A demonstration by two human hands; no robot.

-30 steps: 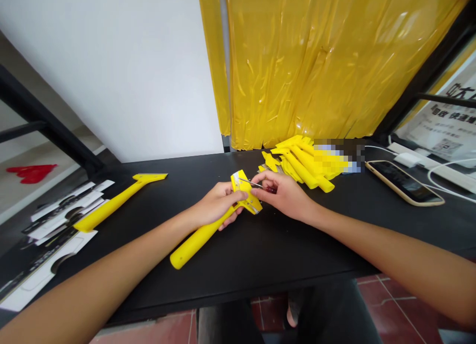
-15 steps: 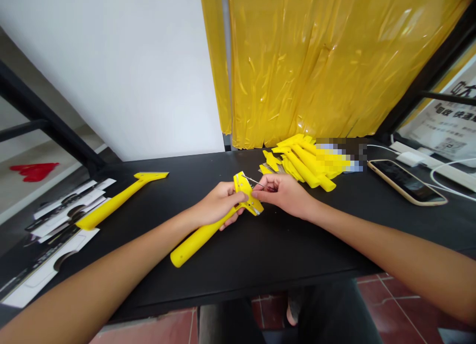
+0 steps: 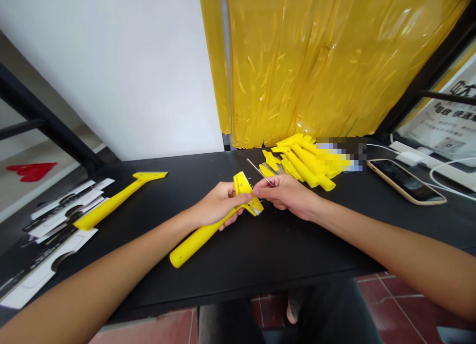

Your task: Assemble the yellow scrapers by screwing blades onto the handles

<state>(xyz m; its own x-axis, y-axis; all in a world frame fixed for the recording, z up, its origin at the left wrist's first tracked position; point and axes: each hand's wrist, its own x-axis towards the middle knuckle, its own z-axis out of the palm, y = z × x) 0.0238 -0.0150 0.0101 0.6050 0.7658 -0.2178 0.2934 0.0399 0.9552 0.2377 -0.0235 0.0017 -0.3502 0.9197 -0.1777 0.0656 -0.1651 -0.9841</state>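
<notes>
My left hand (image 3: 226, 200) is closed round the neck of a yellow scraper (image 3: 199, 240), thumb on its head, the long handle slanting down toward me. Small screws (image 3: 250, 179) stick out along the head's far edge. Between the fingers of my right hand (image 3: 284, 193) is a thin screwdriver (image 3: 256, 167), its metal shaft pointing up and left, clear of the scraper. The fingertips of that hand are right beside the scraper head. Part of the screwdriver's dark red handle is hidden in my grip.
Left on the black table (image 3: 223, 279), another yellow scraper (image 3: 115, 202) rests across white-and-black cardboard sleeves (image 3: 48, 269). Behind my right hand lies a pile of yellow scraper parts (image 3: 305, 160). A phone (image 3: 405, 180) and white cables with a power strip (image 3: 439, 168) are at the right.
The screwdriver's tip has come away from the scraper head and now points up in the air. My right hand has turned slightly; the left keeps its hold.
</notes>
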